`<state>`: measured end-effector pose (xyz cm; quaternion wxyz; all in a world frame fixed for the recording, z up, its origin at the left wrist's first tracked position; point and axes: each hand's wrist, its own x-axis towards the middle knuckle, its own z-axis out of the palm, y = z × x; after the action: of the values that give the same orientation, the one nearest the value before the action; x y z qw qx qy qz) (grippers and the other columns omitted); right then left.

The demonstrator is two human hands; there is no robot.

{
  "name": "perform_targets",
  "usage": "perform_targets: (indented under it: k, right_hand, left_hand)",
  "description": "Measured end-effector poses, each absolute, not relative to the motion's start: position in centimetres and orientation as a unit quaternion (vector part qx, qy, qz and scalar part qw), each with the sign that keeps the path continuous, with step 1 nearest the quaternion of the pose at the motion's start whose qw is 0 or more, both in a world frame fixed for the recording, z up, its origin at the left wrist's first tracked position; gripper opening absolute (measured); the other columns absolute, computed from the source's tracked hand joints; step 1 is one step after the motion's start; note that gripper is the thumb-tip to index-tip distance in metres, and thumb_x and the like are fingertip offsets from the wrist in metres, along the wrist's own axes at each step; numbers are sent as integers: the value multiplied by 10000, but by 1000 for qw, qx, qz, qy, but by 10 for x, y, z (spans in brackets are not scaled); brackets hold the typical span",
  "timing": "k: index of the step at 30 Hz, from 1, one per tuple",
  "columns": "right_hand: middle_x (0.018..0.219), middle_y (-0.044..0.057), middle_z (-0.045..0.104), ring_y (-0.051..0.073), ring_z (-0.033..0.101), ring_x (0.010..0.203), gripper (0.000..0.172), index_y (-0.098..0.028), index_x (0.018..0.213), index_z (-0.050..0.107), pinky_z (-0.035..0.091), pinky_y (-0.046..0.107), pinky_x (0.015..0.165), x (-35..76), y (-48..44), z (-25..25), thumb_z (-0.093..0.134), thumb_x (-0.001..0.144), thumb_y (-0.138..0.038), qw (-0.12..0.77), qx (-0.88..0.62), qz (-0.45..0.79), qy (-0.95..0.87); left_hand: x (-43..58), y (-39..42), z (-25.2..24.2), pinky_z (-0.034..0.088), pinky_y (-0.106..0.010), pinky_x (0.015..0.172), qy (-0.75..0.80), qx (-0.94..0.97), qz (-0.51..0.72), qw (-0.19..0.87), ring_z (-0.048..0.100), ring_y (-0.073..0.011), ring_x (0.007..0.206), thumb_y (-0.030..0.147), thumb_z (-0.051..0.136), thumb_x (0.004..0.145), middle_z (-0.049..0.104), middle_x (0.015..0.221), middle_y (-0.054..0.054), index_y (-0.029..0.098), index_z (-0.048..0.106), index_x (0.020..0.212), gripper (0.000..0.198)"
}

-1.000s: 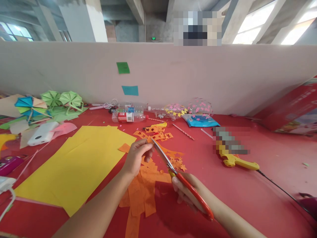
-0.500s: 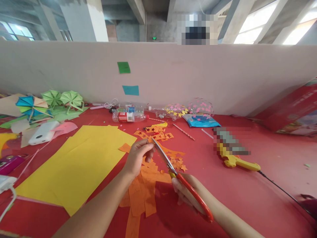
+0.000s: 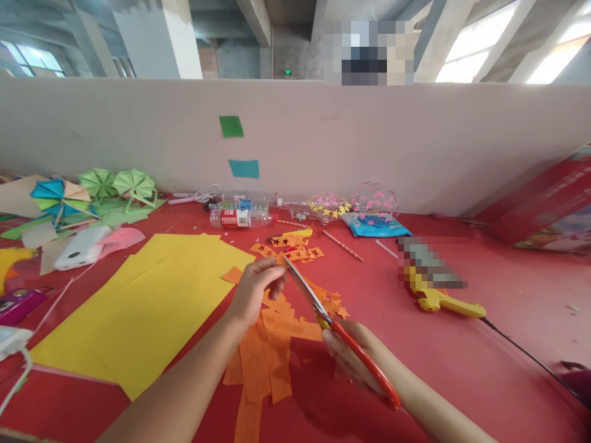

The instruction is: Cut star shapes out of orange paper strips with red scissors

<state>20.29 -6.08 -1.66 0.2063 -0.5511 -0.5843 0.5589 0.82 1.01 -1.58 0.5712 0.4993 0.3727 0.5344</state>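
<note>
My right hand is closed around the handles of a pair of red-handled scissors. Their blades point up and left, nearly together, with the tips beside the fingers of my left hand. Thumb and forefinger of that hand pinch a small piece of orange paper, mostly hidden by the fingers. Beneath both hands lie orange paper strips, and a small pile of cut orange stars is just beyond the blades. Orange strips with star-shaped holes lie farther back.
Yellow paper sheets cover the left of the red table. A yellow glue gun with a black cord lies right. Plastic bottles, a blue packet and a striped paper straw lie toward the white partition. Folded paper pieces stand left.
The scissors and my right hand have shifted very slightly right, and the blades look a little closer together. My left hand keeps its pinch in nearly the same place.
</note>
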Motion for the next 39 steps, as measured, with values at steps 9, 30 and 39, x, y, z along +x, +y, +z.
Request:
perform_targets:
  k: [9, 30, 39]
  right_hand:
    - [384, -106, 359, 57, 337, 300, 510, -231, 574, 346, 422, 232, 423, 203, -59, -19, 591, 776, -629, 231, -540, 569, -576]
    - [442, -108, 328, 41, 327, 359, 548, -221, 611, 333, 287, 166, 372, 210, -59, -9, 509, 786, -709, 203, -505, 561, -624]
    - [414, -86, 404, 44, 319, 297, 544, -226, 581, 343, 256, 177, 309, 206, -59, -11, 502, 751, -718, 183, -544, 561, -596]
  left_hand:
    - [7, 11, -15, 341, -197, 455, 370, 505, 557, 545, 430, -58, 464, 271, 584, 802, 504, 548, 45, 169, 545, 602, 227]
    - [-3, 17, -11, 348, -176, 435, 353, 536, 555, 529, 444, -57, 462, 210, 560, 758, 499, 519, 59, 176, 573, 658, 106]
    - [-3, 17, -12, 333, -171, 425, 352, 521, 551, 549, 440, -55, 447, 207, 553, 755, 509, 505, 56, 173, 560, 653, 108]
